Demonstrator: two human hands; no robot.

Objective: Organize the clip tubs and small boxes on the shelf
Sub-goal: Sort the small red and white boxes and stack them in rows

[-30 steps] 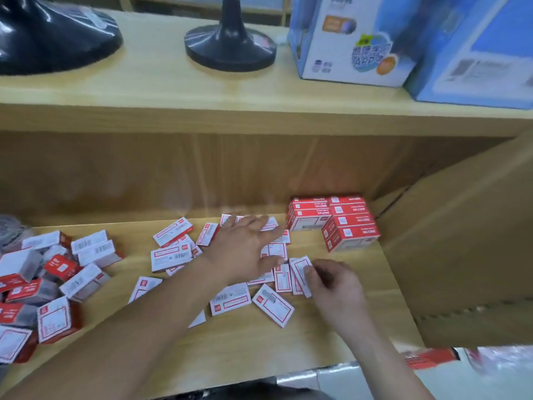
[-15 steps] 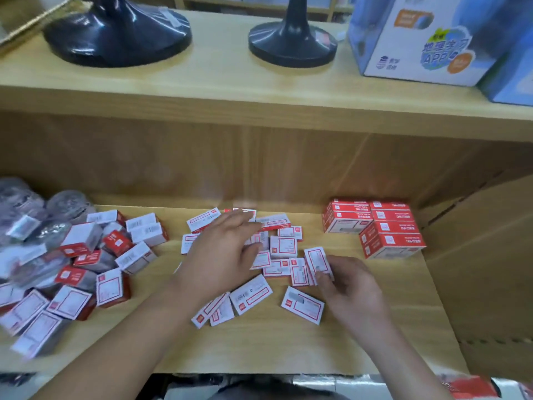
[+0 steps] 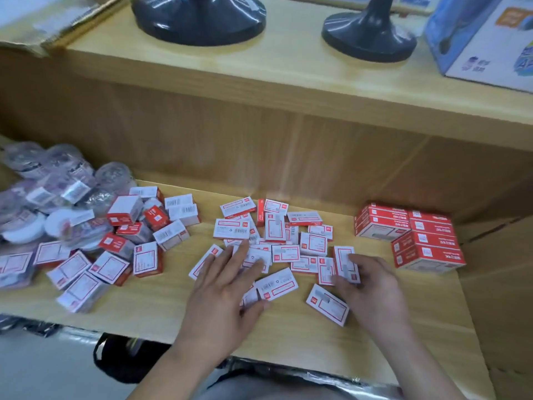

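The left hand (image 3: 223, 287) lies flat with its fingers straight and spread, palm down on the near edge of the scattered small boxes (image 3: 274, 235) in the middle of the shelf (image 3: 150, 310). Its fingertips rest on a few of these flat white-and-red packets and its thumb lies just beside one near the front, but it has hold of nothing. The right hand (image 3: 373, 287) sits at the right edge of the same scatter, fingers curled, pinching one box (image 3: 343, 262) that is tilted a little on end; another packet lies loose just below and to the left of this hand. To the right of both hands, well apart from the scatter, stands a neat stack of red boxes (image 3: 409, 235) against the back corner. Left of the left hand is a jumbled heap of thicker boxes (image 3: 124, 246), and beyond it, at the far left, the clear clip tubs (image 3: 57, 183) are piled loosely. On the upper shelf (image 3: 288, 73) stand two black bases (image 3: 199, 18) and a blue carton (image 3: 484, 39).
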